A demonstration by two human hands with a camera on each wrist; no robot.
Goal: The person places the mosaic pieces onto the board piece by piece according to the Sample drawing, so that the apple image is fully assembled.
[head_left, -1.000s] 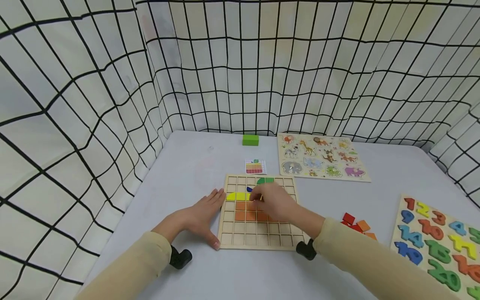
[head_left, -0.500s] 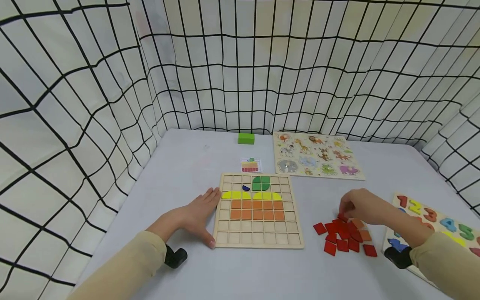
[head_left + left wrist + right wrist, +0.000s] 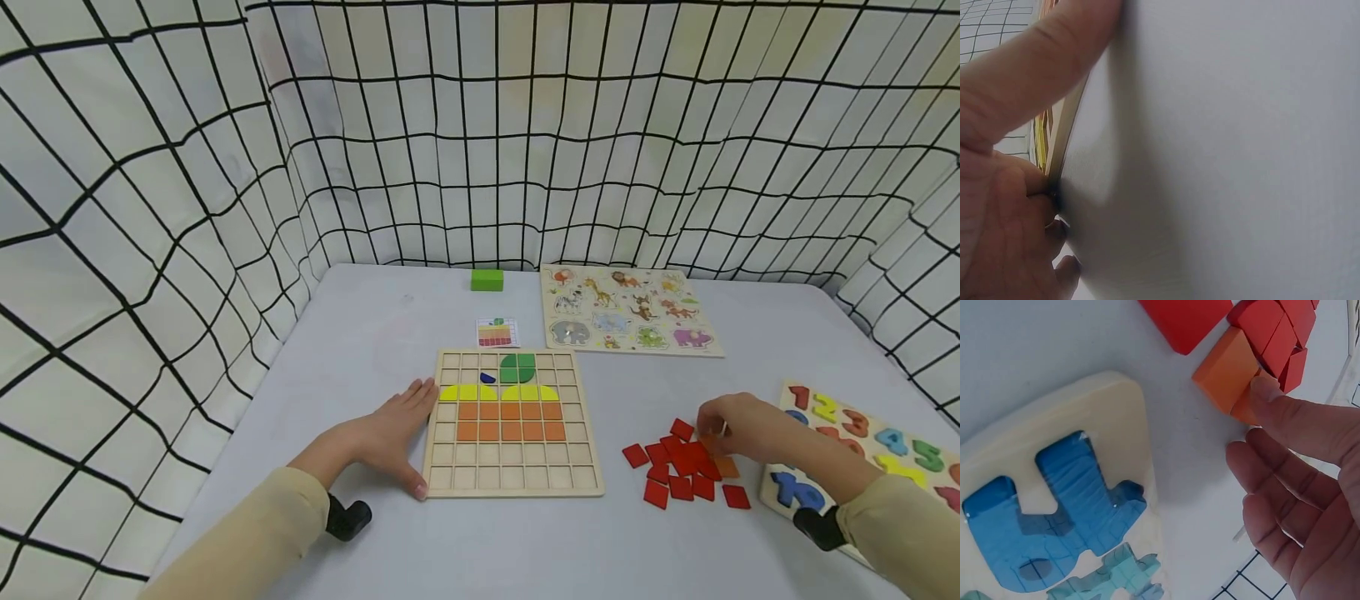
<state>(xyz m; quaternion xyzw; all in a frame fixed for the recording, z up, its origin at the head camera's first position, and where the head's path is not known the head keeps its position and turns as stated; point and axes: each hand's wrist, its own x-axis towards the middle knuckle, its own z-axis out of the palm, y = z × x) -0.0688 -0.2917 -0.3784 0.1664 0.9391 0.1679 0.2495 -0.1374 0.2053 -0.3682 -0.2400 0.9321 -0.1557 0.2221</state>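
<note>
My left hand (image 3: 392, 440) lies at the left edge of a wooden grid board (image 3: 513, 477), thumb near its lower corner and fingers stretched along its side. Orange square tiles (image 3: 510, 431), yellow pieces (image 3: 528, 392), green pieces (image 3: 517, 367) and a small blue piece (image 3: 487, 378) sit in the board. Over a loose pile of red tiles (image 3: 680, 487) my right hand (image 3: 746, 427) pinches an orange square tile (image 3: 1246, 405), its thumb on the tile; the index fingertip is hidden. Another orange tile (image 3: 1227, 367) lies beside it in the right wrist view.
A number puzzle board (image 3: 847, 429) lies at the right, close under my right forearm. Behind the grid board are a small pattern card (image 3: 497, 333), a green block (image 3: 487, 280) and an animal puzzle board (image 3: 632, 310). Black netting (image 3: 480, 137) surrounds the table.
My right hand has left the grid board and moved right to the loose tiles, shifting from a red tile to an orange one. The left hand stays at the board's edge.
</note>
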